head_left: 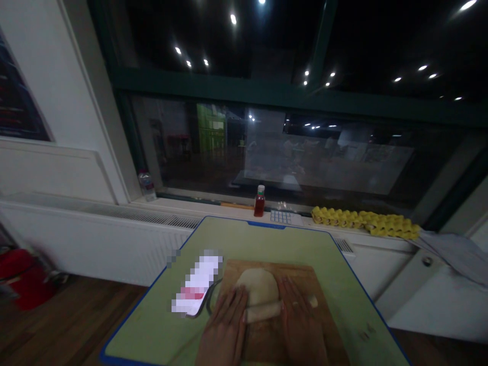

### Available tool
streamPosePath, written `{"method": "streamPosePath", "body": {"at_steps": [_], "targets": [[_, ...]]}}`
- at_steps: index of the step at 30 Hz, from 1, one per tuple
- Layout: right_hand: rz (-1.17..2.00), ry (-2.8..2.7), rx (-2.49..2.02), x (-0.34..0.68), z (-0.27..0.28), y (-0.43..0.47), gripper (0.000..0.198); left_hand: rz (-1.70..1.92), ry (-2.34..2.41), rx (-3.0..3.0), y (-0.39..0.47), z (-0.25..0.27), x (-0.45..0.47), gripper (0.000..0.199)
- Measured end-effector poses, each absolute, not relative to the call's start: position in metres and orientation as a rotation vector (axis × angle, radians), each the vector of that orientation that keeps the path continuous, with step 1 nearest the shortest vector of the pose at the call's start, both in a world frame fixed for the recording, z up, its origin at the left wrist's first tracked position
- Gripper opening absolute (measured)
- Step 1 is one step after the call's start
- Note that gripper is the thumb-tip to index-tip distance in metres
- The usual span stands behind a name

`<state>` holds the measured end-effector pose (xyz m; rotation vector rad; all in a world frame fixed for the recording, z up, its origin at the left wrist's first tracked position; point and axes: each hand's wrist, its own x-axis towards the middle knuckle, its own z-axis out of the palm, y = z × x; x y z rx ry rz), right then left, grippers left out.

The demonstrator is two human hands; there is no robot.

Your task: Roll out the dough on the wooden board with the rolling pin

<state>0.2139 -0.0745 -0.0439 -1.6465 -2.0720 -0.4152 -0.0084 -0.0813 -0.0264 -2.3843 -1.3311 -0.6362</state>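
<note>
A flattened round of pale dough [258,284] lies on a wooden cutting board [267,338]. Across its near edge runs a light wooden rolling pin [264,311], its ends passing under both hands. My left hand [227,317] rests on the pin's left part, fingers stretched out and pointing away from me. On the right part lies my right hand [299,315], its fingers also extended flat, with a ring on one finger. A short pale end [313,301] sticks out to the right of that hand. The palms hide the pin's grips.
The board stands on a green table with a blue edge [305,241]. A lit phone [200,282], pixelated, lies left of the board. On the windowsill are a red sauce bottle [260,202], yellow egg cartons [362,222] and a clear plastic bottle [146,185].
</note>
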Motion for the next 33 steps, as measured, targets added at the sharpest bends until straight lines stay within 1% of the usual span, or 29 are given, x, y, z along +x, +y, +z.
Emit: {"method": "streamPosePath", "body": {"at_steps": [3, 7, 9, 12, 17, 20, 23, 27, 33], "targets": [[-0.399, -2.050, -1.669, 0.212, -0.044, -0.073, 0.046, -0.644, -1.331, -2.380, -0.077, -0.025, -0.009, 0.048], [-0.168, -2.155, -1.762, 0.204, -0.011, -0.052, 0.049, -0.594, -1.466, -2.386, -0.056, -0.012, -0.003, 0.044], [-0.115, -2.187, -1.764, 0.201, 0.001, -0.046, 0.050, -0.579, -1.516, -2.386, -0.050, -0.008, 0.000, 0.044], [-0.151, -2.169, -1.754, 0.202, -0.002, -0.053, 0.050, -0.622, -1.484, -2.385, -0.056, -0.012, 0.000, 0.044], [-0.357, -2.054, -1.737, 0.208, -0.038, -0.076, 0.048, -0.687, -1.349, -2.371, -0.078, -0.025, -0.005, 0.045], [-0.367, -2.029, -1.739, 0.206, -0.041, -0.077, 0.048, -0.700, -1.323, -2.394, -0.077, -0.026, -0.006, 0.046], [-0.256, -2.053, -1.818, 0.200, -0.020, -0.065, 0.048, -0.658, -1.438, -2.395, -0.063, -0.019, -0.001, 0.045], [-0.143, -2.234, -1.860, 0.191, 0.013, -0.038, 0.047, -0.619, -1.624, -2.374, -0.037, -0.007, 0.006, 0.045], [-0.110, -2.262, -1.849, 0.186, 0.025, -0.019, 0.050, -0.640, -1.721, -2.335, -0.019, -0.004, 0.006, 0.046]]}}
